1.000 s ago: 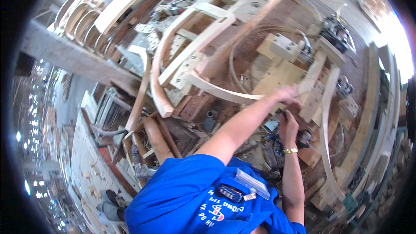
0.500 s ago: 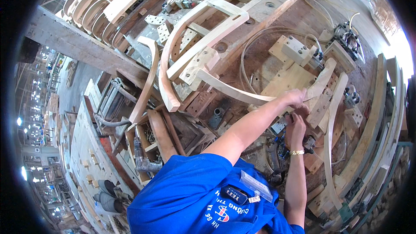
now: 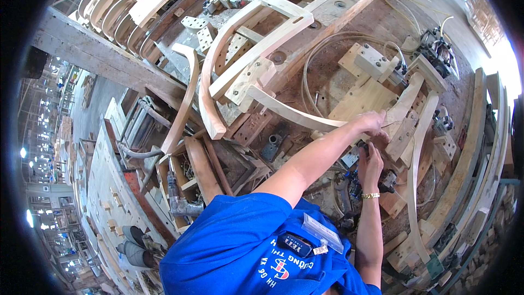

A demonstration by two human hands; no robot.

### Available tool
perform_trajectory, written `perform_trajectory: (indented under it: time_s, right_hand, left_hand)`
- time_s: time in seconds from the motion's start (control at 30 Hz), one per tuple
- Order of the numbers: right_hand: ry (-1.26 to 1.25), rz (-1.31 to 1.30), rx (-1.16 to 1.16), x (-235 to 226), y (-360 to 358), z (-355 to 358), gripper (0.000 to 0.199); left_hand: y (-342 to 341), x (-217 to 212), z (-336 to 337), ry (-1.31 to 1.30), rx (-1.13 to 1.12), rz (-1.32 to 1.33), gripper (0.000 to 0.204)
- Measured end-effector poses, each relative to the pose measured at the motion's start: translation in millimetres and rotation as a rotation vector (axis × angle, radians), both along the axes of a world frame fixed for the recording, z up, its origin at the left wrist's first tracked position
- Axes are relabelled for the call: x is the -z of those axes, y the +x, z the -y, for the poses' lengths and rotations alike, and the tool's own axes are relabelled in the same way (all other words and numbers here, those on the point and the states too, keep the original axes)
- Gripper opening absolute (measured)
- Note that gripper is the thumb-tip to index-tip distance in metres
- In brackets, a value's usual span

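Gripping the near end of a curved wooden slat [image 3: 295, 113], the left hand [image 3: 374, 124] is closed over it where it meets the upright wooden blocks [image 3: 404, 125]; the right hand [image 3: 371, 165], just nearer and wearing a gold bracelet [image 3: 370, 196], is curled around a dark tool [image 3: 385, 180], though how tightly cannot be told. Beneath everything lies the worn wooden table [image 3: 327, 71], a clamping bench. Across its far part stretches a big bent wooden frame [image 3: 256, 43], arching from far right toward near left. The slat's long axis runs from that frame at the left to the hands at the right, bowed gently toward the near side. A pale looped hose [image 3: 322, 49] lies just beyond it, and a long curved rail [image 3: 416, 186] stands to the right of the hands. Since the earlier frame both hands have stayed on the same joint, with the right hand sitting slightly closer under the left.
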State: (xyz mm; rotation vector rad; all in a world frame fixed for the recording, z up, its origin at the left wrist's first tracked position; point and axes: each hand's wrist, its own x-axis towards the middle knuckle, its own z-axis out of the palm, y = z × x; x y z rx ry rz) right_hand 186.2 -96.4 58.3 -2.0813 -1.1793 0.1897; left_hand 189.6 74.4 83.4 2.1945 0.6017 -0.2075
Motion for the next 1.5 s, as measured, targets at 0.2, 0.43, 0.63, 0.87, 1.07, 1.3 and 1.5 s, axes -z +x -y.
perform_trajectory:
  time_s: [0.2,0.43,0.63,0.87,1.07,1.3,1.5]
  right_hand:
    - [-0.038,0.026,-0.012,-0.8,-1.0,-1.2,0.028]
    - [-0.067,0.019,-0.009,2.2,7.7,-0.9,0.021]
    - [-0.06,-0.005,-0.022,-4.1,28.0,-15.1,0.02]
    - [-0.089,-0.032,0.022,2.0,5.7,-5.3,0.02]
    - [0.011,-0.032,0.057,3.0,-4.1,0.7,0.02]
    - [-0.008,-0.077,0.055,1.9,-3.4,1.9,0.02]
    - [-0.013,-0.066,0.048,1.2,-2.8,4.1,0.021]
  left_hand:
    - [4.2,35.8,-3.9,0.084,0.024,0.1,0.087]
    - [13.1,32.1,-3.4,0.037,0.132,-0.015,0.068]
    - [2.5,-2.4,4.0,-0.008,0.052,-0.046,0.043]
    - [5.5,4.6,3.6,-0.14,-0.057,0.035,0.084]
    - [3.5,-1.7,3.9,-0.049,0.011,-0.003,0.079]
    - [2.9,-5.5,4.6,-0.115,0.011,-0.024,0.079]
    - [2.2,-1.5,3.7,-0.119,0.002,0.015,0.08]
